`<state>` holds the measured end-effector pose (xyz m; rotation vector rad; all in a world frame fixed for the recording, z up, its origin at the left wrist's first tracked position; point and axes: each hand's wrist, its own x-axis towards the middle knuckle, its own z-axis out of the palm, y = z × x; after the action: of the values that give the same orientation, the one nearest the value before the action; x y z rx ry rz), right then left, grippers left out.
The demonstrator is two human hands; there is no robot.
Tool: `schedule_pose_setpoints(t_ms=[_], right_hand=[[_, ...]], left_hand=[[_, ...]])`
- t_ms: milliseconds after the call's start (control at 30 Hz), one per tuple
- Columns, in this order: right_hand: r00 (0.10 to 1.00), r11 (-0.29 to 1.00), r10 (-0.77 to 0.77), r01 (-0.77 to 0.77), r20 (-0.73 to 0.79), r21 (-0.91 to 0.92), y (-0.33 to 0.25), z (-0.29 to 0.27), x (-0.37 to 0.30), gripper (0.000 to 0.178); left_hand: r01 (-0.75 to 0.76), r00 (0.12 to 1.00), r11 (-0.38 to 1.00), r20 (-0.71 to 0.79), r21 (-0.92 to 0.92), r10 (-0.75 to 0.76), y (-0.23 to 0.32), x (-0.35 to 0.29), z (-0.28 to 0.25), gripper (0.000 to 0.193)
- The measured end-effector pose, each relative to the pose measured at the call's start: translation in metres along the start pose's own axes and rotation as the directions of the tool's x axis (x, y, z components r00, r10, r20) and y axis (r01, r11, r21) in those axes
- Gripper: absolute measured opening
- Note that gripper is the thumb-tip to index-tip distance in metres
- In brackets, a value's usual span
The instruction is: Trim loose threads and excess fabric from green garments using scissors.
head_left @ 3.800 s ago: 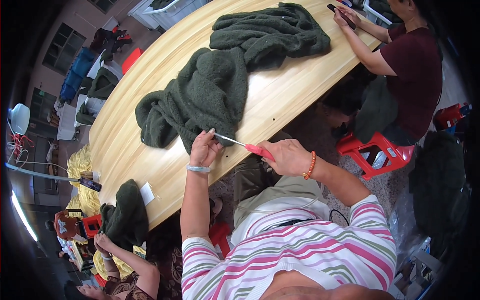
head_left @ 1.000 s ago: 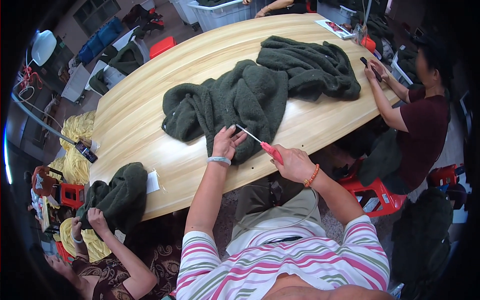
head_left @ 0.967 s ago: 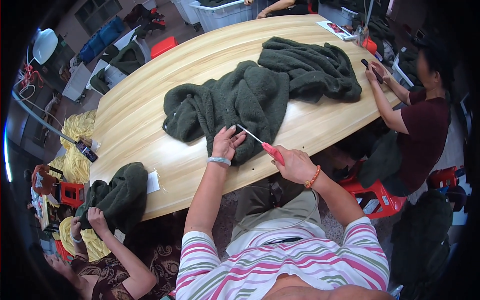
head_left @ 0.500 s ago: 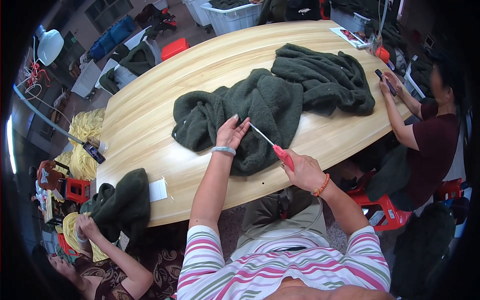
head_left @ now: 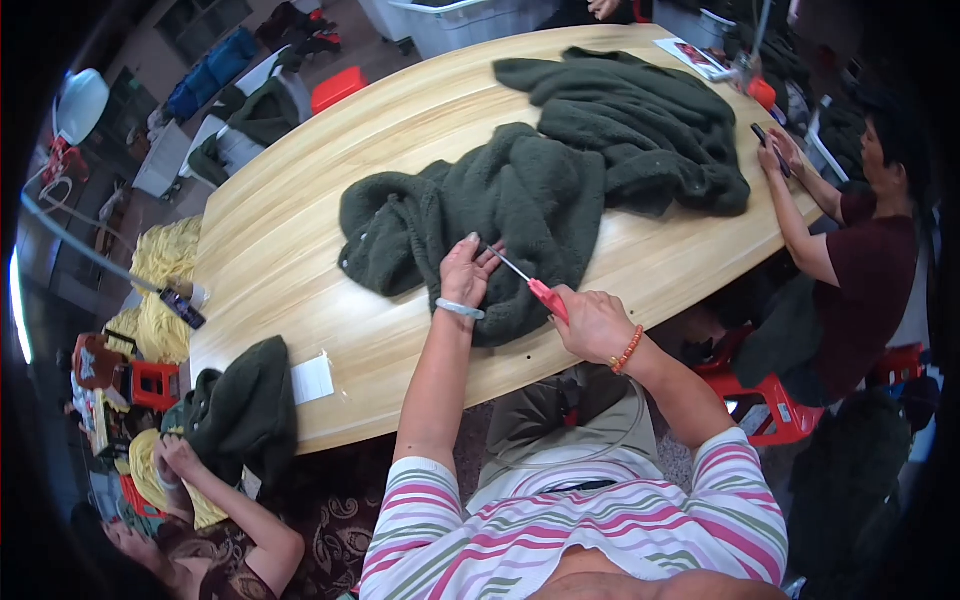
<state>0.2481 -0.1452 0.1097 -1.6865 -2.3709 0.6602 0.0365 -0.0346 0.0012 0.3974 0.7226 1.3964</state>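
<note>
A dark green fleecy garment (head_left: 545,185) lies bunched on the wooden table (head_left: 300,235) in front of me. At its near edge, the thumb and fingers of my left hand (head_left: 468,275) close on a bit of its cloth. My right hand (head_left: 597,325) is wrapped round the handle of a red-handled tool (head_left: 549,299) with a thin straight metal shaft. The tip of that shaft points up and left, close to my left fingertips. Whether it touches the cloth I cannot tell. A second dark green garment (head_left: 650,125) is heaped against the first, farther right.
At the right edge sits a person (head_left: 855,260) holding a phone. Another person (head_left: 225,535), lower left, handles dark green cloth (head_left: 245,400) on the table's corner. A white paper (head_left: 312,379) lies beside it. A lamp arm (head_left: 100,252) stands at left. A thin cord crosses my lap.
The second garment's far side has spread up and left, its shape now blurred. My right hand and tool have shifted slightly left; my left hand stays at the cloth. The view has tilted slightly.
</note>
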Motion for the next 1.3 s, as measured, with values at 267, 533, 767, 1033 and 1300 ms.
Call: schedule_pose_setpoints(t_ms=[267, 533, 767, 1033, 1300], right_hand=[[0.997, 0.998, 0.062, -0.063, -0.051, -0.029, -0.002, -0.005, 0.000, 0.029], [0.993, 0.999, 0.034, -0.037, -0.112, -0.024, -0.013, -0.002, 0.009, 0.031], [0.994, 0.986, 0.077, -0.088, 0.082, 0.144, -0.008, -0.003, -0.018, 0.032], [0.997, 0.994, 0.057, -0.051, -0.053, 0.098, 0.010, -0.003, 0.010, 0.018], [1.000, 0.986, 0.022, -0.023, 0.007, 0.163, 0.011, -0.006, -0.005, 0.021]], left_hand=[[0.007, 1.000, 0.999, 0.006, -0.045, -0.007, -0.006, 0.003, 0.012, 0.012], [-0.042, 0.997, 0.996, -0.066, -0.072, 0.038, 0.002, 0.006, 0.006, 0.014], [-0.016, 0.999, 0.997, -0.048, -0.082, 0.012, -0.037, 0.022, 0.006, 0.022], [-0.042, 0.999, 0.999, -0.036, -0.029, 0.041, -0.031, 0.020, 0.012, 0.019], [-0.063, 0.997, 0.996, -0.054, -0.057, 0.060, -0.045, 0.016, 0.019, 0.017]])
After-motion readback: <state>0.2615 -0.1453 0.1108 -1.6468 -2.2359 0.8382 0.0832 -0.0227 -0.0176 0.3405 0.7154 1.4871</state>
